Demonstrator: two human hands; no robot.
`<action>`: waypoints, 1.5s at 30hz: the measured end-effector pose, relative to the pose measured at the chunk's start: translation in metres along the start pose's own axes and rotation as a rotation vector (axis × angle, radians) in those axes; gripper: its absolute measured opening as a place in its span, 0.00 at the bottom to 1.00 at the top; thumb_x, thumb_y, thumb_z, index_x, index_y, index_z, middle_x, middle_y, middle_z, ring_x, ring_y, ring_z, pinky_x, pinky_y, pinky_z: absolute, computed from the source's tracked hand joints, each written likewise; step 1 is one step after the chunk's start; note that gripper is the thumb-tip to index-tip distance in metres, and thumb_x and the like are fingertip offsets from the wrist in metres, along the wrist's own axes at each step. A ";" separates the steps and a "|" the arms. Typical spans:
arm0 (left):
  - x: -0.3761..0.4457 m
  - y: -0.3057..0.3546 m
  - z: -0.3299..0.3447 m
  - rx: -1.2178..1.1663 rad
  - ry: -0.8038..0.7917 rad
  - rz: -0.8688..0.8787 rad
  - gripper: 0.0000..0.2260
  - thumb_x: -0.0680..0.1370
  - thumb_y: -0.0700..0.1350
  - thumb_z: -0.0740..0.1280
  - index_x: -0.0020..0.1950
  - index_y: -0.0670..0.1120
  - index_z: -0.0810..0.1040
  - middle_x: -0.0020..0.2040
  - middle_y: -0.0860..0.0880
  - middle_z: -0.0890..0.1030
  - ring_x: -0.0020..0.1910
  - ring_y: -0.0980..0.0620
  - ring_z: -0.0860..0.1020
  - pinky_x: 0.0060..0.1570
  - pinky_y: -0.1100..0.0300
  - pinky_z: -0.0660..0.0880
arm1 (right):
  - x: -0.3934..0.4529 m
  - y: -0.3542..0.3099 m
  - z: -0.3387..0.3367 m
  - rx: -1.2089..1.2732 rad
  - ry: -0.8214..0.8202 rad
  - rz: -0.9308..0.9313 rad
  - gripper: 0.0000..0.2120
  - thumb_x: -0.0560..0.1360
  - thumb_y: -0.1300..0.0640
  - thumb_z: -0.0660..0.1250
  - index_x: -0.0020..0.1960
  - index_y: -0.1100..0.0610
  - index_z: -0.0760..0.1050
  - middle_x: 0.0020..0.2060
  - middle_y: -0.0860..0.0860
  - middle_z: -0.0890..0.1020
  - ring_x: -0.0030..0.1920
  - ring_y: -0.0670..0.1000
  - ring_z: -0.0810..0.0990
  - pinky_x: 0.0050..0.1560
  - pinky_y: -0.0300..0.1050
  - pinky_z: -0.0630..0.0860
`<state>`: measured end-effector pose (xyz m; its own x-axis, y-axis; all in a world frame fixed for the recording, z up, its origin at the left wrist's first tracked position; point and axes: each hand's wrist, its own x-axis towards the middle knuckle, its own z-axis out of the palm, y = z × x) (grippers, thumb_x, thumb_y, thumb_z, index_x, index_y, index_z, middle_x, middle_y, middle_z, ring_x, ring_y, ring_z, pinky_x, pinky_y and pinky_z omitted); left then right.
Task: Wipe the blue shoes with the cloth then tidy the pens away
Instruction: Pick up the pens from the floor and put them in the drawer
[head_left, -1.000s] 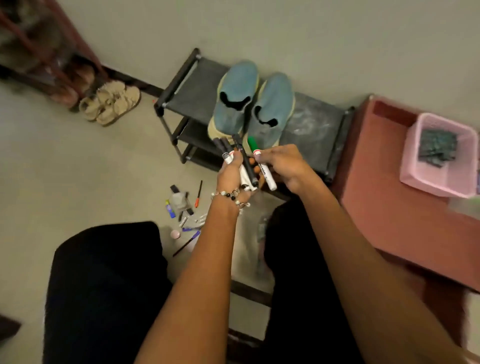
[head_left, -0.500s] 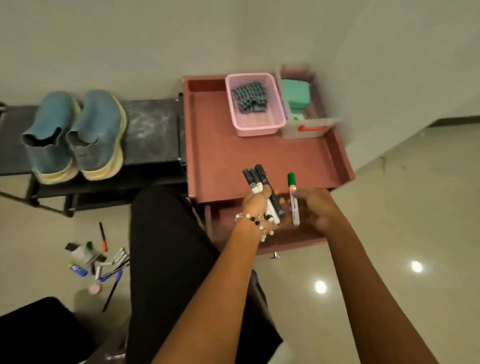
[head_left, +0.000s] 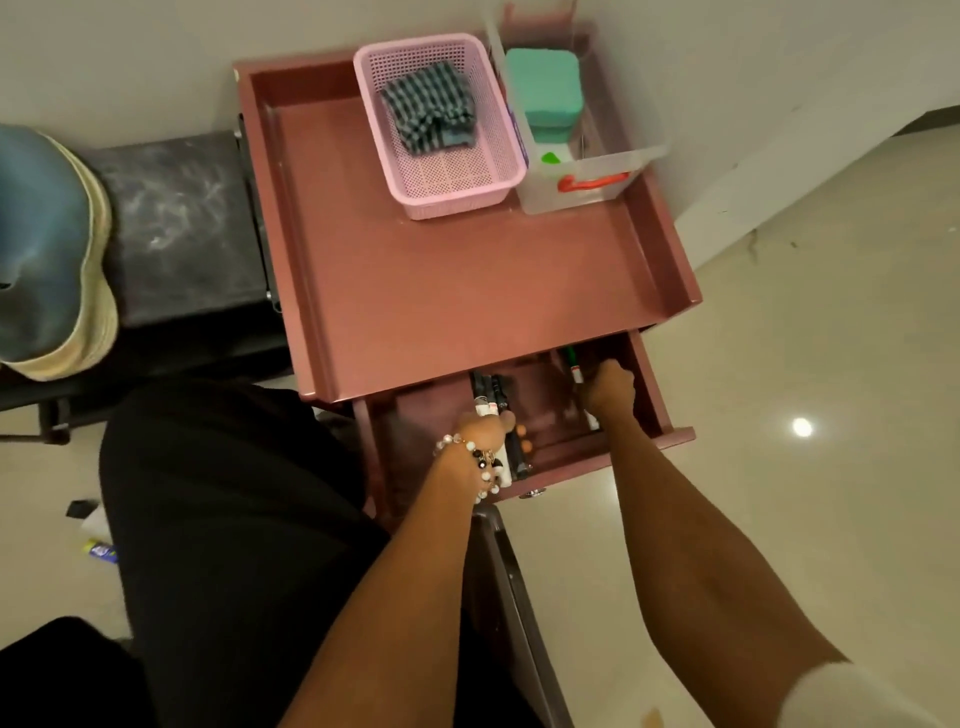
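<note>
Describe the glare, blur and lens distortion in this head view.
Head view: a bright ceiling-light reflection glares on the glossy beige floor; the open maroon drawer lies in shadow, dimming the black marker pens; the left hand and right hand look slightly motion-blurred; wide-angle distortion bows the maroon cabinet's raised rim.

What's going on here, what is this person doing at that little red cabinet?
A person is putting marker pens away in the open drawer of the red-brown cabinet. The left hand, with a beaded bracelet at the wrist, holds a bunch of black-capped markers inside the drawer. The right hand holds a green-capped marker further right in it. A striped cloth lies in the pink basket on top, and a blue shoe sits on the dark rack beside the cabinet.
</note>
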<state>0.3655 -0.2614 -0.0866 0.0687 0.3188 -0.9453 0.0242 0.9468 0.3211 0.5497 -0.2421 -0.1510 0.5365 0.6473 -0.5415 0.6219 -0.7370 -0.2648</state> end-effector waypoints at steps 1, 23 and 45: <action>0.006 0.000 -0.003 0.032 0.026 0.009 0.08 0.78 0.42 0.66 0.48 0.36 0.78 0.36 0.43 0.83 0.32 0.48 0.82 0.30 0.57 0.78 | 0.002 0.001 0.004 -0.035 0.029 0.001 0.13 0.76 0.61 0.67 0.56 0.68 0.73 0.53 0.64 0.78 0.53 0.64 0.77 0.50 0.51 0.74; 0.018 -0.002 0.003 -0.100 0.058 -0.017 0.05 0.80 0.41 0.63 0.45 0.43 0.75 0.36 0.47 0.78 0.29 0.54 0.72 0.32 0.58 0.76 | -0.030 -0.003 0.004 0.370 -0.200 0.081 0.15 0.69 0.66 0.74 0.54 0.65 0.78 0.51 0.58 0.81 0.53 0.59 0.81 0.57 0.52 0.77; 0.027 0.005 -0.001 0.060 0.128 0.035 0.13 0.77 0.51 0.67 0.48 0.41 0.79 0.40 0.45 0.80 0.33 0.46 0.76 0.36 0.60 0.73 | -0.091 -0.025 0.003 0.787 -0.589 0.041 0.11 0.71 0.63 0.72 0.53 0.64 0.78 0.44 0.59 0.84 0.42 0.56 0.84 0.42 0.48 0.82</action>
<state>0.3665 -0.2483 -0.1111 -0.0568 0.3580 -0.9320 0.0841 0.9319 0.3528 0.4840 -0.2836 -0.0971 0.0464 0.5753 -0.8166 -0.0631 -0.8142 -0.5771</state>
